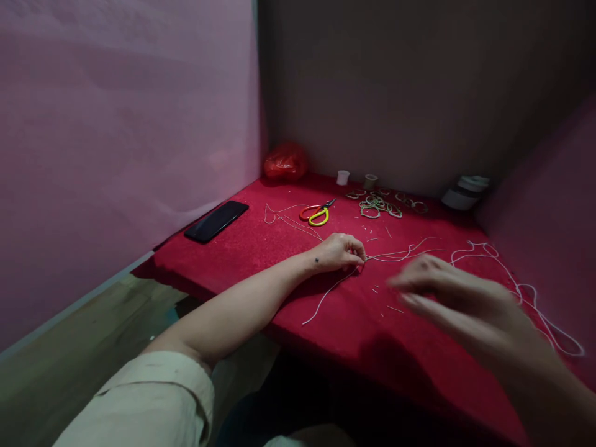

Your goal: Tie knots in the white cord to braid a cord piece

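Note:
My left hand rests on the red cloth-covered table, fingers curled and pinched on a thin white string that runs right and also trails back toward the front edge. My right hand hovers above the cloth to the right, smeared by motion, fingers stretched out toward the left with nothing in them. Small cut bits of string lie between the two hands.
Orange and yellow scissors lie behind my left hand. A black phone sits at the left edge. A pile of beaded loops, two small cups, a red bag and stacked white rolls line the back. Loose white cord lies right.

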`<state>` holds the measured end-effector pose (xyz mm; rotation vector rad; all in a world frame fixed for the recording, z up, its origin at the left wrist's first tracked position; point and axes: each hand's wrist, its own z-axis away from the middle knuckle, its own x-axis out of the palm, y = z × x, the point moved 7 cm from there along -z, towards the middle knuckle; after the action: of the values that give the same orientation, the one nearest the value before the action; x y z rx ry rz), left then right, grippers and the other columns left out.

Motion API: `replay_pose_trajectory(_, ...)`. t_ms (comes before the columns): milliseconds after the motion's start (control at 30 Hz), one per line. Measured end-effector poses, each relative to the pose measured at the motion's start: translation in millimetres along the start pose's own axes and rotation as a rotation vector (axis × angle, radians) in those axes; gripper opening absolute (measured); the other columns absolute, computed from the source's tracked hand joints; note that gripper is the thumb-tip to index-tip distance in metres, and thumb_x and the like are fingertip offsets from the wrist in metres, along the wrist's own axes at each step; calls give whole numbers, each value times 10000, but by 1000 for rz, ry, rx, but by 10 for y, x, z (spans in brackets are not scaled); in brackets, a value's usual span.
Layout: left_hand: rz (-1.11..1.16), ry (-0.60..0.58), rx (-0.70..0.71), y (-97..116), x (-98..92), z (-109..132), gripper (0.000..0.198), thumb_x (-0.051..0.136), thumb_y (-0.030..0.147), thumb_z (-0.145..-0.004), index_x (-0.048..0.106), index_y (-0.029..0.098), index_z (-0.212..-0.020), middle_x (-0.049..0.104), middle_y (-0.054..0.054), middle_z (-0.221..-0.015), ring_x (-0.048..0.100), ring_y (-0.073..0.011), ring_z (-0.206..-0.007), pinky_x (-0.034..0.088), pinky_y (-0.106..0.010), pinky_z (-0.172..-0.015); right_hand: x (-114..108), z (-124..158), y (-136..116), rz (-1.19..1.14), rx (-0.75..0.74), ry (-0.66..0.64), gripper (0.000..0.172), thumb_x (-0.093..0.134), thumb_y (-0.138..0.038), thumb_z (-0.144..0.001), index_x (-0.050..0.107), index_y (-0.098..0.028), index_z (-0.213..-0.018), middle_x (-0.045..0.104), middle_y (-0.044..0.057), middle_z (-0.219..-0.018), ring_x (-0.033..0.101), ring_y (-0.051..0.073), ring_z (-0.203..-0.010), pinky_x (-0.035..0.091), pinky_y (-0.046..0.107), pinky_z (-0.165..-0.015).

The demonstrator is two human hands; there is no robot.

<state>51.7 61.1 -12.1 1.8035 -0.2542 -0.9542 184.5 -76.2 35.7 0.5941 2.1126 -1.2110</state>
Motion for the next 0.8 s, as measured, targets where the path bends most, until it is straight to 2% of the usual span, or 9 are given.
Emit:
replay_pose_trajectory(33, -4, 14, 16, 7, -6, 0, 66, 595, 151, -697, 634, 117, -738, 550, 24, -607, 484, -44, -458, 376, -188, -486, 105, -261, 13, 27, 35, -37, 204, 564, -282, -775, 636, -243, -961, 567, 50, -804, 542, 169, -683, 446, 310, -630)
replay_pose_trajectory(100, -6, 43, 30, 8, -19, -2, 63, 582, 159, -704, 631, 121, -718, 533, 32, -596, 473, -41, -456, 367, -185, -481, 263, -651, 57, 111, 39, 5, 147, 579, -216, -712, 627, -202, -849, 521, 39, -751, 496, 140, -590, 413, 289, -554)
replay_pose_trajectory(200, 18, 64, 5, -32, -20, -10, 76, 537, 137, -709, 608, 119, -688, 516, 40, -557, 452, -42, -427, 347, -185, -453, 500, -878, 226, 123, 55, 44, 164, 561, -150, -655, 559, -189, -814, 518, 29, -753, 492, 132, -588, 396, 276, -544)
replay_pose_trajectory(267, 62, 77, -13, -63, -17, -14, 49, 528, 126, -699, 576, 123, -693, 501, 51, -531, 450, -47, -414, 342, -185, -439, 594, -879, 399, 72, 138, 89, 216, 534, -138, -647, 505, -194, -854, 514, 6, -698, 482, 130, -553, 386, 274, -526)
replay_pose_trajectory(333, 87, 104, -10, -78, -21, -17, 31, 539, 124, -690, 537, 133, -719, 489, 65, -527, 453, -49, -426, 345, -180, -446, 677, -854, 538, -50, 192, 101, 278, 539, -159, -648, 464, -203, -912, 537, 5, -723, 488, 132, -551, 390, 277, -525)
replay_pose_trajectory(433, 34, 137, 4, -76, -30, -23, 86, 559, 123, -690, 501, 145, -750, 491, 70, -564, 458, -46, -465, 358, -179, -479, 755, -846, 631, -291, 181, 116, 332, 575, -209, -663, 438, -218, -965, 559, 11, -773, 521, 145, -622, 414, 290, -577)
replay_pose_trajectory(533, -17, 142, -5, -49, -61, -34, 81, 561, 149, -714, 502, 148, -769, 493, 64, -586, 467, -55, -491, 372, -190, -498, 793, -841, 674, -519, 216, 109, 344, 616, -259, -667, 447, -218, -964, 532, -19, -694, 513, 137, -614, 406, 279, -572)
replay_pose_trajectory(700, -153, 182, 74, 234, -297, 126, 51, 569, 138, -727, 569, 128, -778, 561, 7, -735, 502, -65, -604, 411, -215, -594, 837, -787, 686, -704, 368, 7, 380, 652, -298, -670, 462, -203, -986, 537, -35, -676, 455, 92, -534, 333, 232, -489)
replay_pose_trajectory(800, -181, 20, 126, 442, -344, 423, 100, 505, 116, -779, 594, 129, -822, 569, -3, -734, 504, -63, -603, 411, -209, -601, 819, -781, 684, -698, 369, -2, 379, 663, -302, -667, 480, -192, -980, 535, -35, -677, 457, 88, -552, 326, 228, -497)
